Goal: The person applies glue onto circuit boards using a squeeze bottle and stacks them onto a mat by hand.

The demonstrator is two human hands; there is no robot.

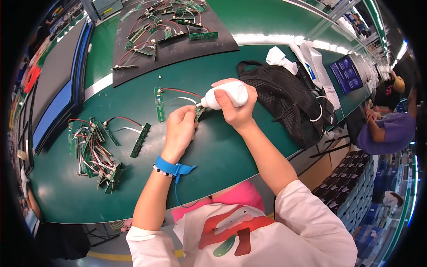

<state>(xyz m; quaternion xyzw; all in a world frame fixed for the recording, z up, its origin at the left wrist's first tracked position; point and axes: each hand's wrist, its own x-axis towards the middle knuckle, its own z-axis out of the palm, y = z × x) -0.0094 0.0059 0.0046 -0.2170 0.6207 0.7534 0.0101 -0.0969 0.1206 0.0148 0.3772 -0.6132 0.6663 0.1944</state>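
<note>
The right hand (243, 111) has its fingers wrapped round a smooth, rounded bottle (236, 92) of opaque white, plastic-looking material, the thumb lying along its side. The bottle is tipped over so that its tapered nozzle points down at a small green circuit board (199, 114); whether tip and board touch is too small to tell. The left hand (178, 129) pinches that board between its fingers, just above the smooth, faintly glossy green table (218, 155). A thin red wire (182, 90) and a flat white ribbon (178, 99) run towards it from a long, narrow board (159, 105) lying on the table. Round the left wrist go a blue fabric-like band (167, 166) and a string of round black and white beads (163, 172). Near the left forearm lies a loose tangle of slim boards (95, 153) and thin wires; more are spread over a matt black sheet (169, 55). Beside the right forearm slumps a soft black mesh backpack (278, 95).
</note>
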